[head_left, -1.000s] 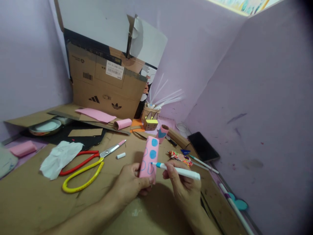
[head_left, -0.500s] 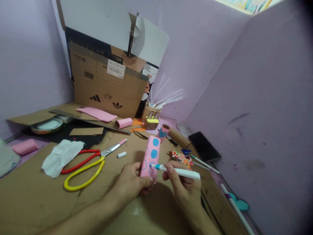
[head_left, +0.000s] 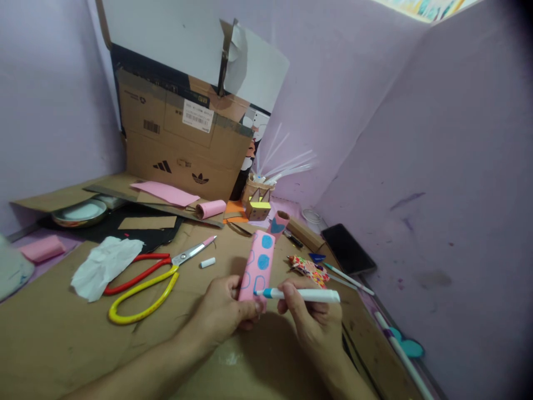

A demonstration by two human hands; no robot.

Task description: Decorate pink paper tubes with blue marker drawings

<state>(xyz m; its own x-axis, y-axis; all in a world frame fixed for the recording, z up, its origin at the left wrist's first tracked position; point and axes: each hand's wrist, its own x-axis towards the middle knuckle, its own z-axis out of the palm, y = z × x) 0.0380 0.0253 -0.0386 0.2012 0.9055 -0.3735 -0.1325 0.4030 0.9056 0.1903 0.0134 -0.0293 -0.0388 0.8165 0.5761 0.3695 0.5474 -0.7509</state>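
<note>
A pink paper-covered box (head_left: 252, 269), narrow and upright-tilted, is held at its lower end by my left hand (head_left: 222, 308). Blue dots mark it: two filled in on its right face, the others only outlined. My right hand (head_left: 312, 316) grips a white marker (head_left: 314, 295) with a blue tip, which touches the box inside the lowest outline on the right face. The white marker cap (head_left: 207, 263) lies on the cardboard to the left of the box. Just behind the box stands a pink tube (head_left: 278, 224) with a blue heart.
Scissors (head_left: 172, 265) with red and yellow handles lie left, beside crumpled tissue (head_left: 106, 266). Behind stand a cardboard box (head_left: 183, 150) and a pot of pens (head_left: 260, 188). A phone (head_left: 348, 249) and patterned paper (head_left: 308, 270) lie to the right, near the wall.
The marker tip has moved slightly down within the lowest outline on the box's right face. My left hand keeps its hold, with the box shifted only slightly.
</note>
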